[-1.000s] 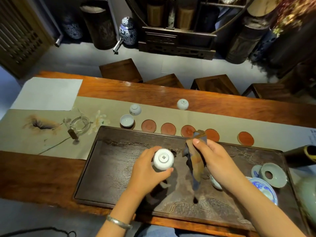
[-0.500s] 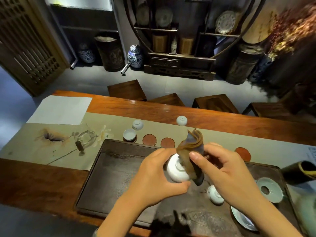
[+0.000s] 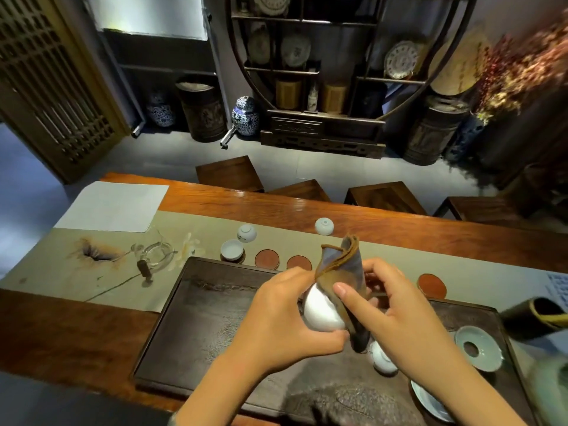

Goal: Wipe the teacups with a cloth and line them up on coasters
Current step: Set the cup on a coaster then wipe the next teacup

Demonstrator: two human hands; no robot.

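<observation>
Teacup point(image 3: 322, 313): white, gripped in your left hand point(image 3: 276, 318).
Cloth point(image 3: 344, 272): your right hand point(image 3: 396, 309) pinches it against the teacup.

Held above the dark tea tray point(image 3: 190, 309): a white teacup point(image 3: 321, 313), tipped on its side, with a folded brown-and-grey cloth point(image 3: 344, 272) pressed against its right side. Upright on the leftmost of the round reddish coasters point(image 3: 266, 259) behind the tray's far edge, one white cup point(image 3: 231, 249); upside down on the runner beyond, two more cups point(image 3: 246, 233). On the tray, partly hidden: another small cup point(image 3: 381, 361).
</observation>
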